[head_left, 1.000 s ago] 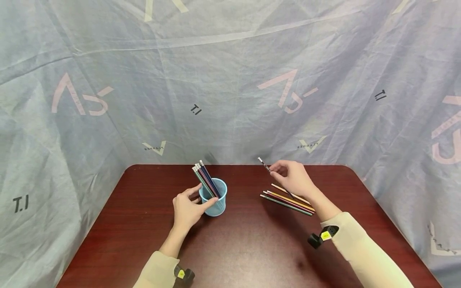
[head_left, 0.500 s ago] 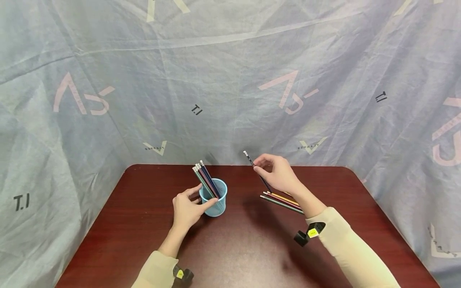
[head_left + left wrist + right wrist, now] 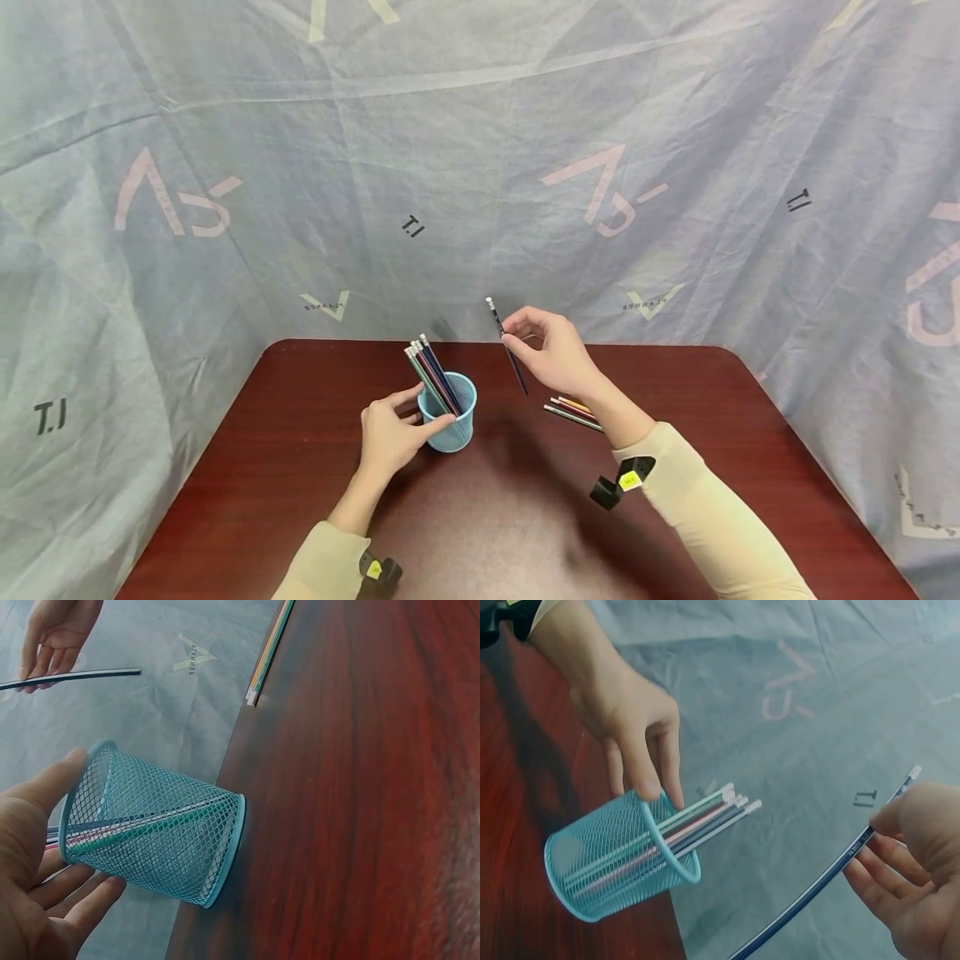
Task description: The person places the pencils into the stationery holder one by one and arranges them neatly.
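Note:
My left hand [image 3: 390, 433] grips the rim of a light blue mesh pencil cup [image 3: 165, 817], thumb on one side and fingers on the other. Several pencils [image 3: 697, 825] with white erasers lean inside the cup, eraser ends up. To the right of it, above the table, my right hand [image 3: 551, 350] pinches a dark blue pencil [image 3: 513, 354] between thumb and fingers. This pencil slants, its white eraser uppermost and its lower end hanging free. Beneath the right wrist lie several loose pencils [image 3: 573, 414], partly hidden by the forearm.
The cup and loose pencils are on a dark red-brown wooden table [image 3: 480, 517] with rounded far corners. A grey printed cloth [image 3: 480, 183] hangs behind the table and along its sides.
My right hand has moved left and slightly up with the dark blue pencil, away from the loose pencils and nearer the cup. The left hand stays on the cup.

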`<action>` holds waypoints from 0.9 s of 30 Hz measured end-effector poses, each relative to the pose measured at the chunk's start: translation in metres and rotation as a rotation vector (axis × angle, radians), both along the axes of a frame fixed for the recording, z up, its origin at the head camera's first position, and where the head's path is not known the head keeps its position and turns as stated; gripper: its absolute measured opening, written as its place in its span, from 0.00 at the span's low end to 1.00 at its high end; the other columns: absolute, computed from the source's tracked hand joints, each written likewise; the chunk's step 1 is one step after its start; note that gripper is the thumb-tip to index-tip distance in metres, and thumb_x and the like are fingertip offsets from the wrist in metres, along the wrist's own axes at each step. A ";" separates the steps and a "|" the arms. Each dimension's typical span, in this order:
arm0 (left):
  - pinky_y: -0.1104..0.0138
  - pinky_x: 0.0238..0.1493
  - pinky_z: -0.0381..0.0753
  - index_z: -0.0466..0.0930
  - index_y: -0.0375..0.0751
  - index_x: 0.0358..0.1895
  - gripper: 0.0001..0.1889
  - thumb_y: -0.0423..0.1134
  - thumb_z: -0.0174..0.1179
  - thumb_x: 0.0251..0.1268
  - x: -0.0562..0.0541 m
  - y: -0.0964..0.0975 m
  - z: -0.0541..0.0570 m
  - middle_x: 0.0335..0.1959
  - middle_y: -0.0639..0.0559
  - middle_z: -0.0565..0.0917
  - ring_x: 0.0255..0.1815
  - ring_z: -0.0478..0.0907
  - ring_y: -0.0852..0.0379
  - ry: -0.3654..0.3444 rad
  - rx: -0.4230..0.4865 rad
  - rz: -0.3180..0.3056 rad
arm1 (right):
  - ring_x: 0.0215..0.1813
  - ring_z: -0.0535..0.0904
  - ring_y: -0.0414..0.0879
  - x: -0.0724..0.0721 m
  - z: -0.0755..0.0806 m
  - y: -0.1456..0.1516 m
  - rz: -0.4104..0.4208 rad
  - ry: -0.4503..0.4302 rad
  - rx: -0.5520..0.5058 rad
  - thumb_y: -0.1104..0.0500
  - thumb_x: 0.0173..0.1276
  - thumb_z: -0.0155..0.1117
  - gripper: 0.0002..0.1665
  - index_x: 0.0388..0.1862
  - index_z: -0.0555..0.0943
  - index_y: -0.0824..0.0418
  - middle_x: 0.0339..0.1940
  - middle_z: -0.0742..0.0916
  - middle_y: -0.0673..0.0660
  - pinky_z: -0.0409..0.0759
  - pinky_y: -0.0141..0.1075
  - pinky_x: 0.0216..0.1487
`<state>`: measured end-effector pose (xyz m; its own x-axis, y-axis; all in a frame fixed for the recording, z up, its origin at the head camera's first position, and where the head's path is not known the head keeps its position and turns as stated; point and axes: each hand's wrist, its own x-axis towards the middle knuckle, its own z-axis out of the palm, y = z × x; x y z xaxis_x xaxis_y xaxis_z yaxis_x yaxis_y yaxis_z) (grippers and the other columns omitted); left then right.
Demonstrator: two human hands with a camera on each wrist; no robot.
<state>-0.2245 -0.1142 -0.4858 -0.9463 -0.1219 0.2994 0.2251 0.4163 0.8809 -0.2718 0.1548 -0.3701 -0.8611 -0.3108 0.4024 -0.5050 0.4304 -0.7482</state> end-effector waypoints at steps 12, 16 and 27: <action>0.57 0.48 0.94 0.88 0.43 0.62 0.38 0.48 0.89 0.42 -0.001 0.001 -0.001 0.56 0.41 0.91 0.44 0.94 0.46 -0.008 -0.016 0.007 | 0.44 0.89 0.46 0.002 0.006 -0.032 0.072 0.039 -0.196 0.65 0.76 0.68 0.05 0.48 0.83 0.63 0.42 0.91 0.62 0.91 0.35 0.49; 0.57 0.47 0.94 0.89 0.42 0.62 0.39 0.49 0.89 0.42 -0.001 0.000 -0.001 0.56 0.40 0.91 0.44 0.94 0.45 0.002 -0.020 0.010 | 0.46 0.90 0.51 0.001 0.001 -0.045 0.131 0.055 -0.217 0.67 0.77 0.66 0.05 0.49 0.81 0.65 0.42 0.89 0.62 0.93 0.39 0.50; 0.57 0.47 0.94 0.88 0.42 0.62 0.38 0.49 0.89 0.42 -0.001 0.000 -0.001 0.55 0.42 0.91 0.44 0.94 0.46 -0.005 -0.009 0.003 | 0.44 0.89 0.45 -0.007 -0.027 -0.065 0.129 0.104 -0.005 0.62 0.78 0.67 0.06 0.50 0.82 0.63 0.41 0.89 0.54 0.90 0.37 0.48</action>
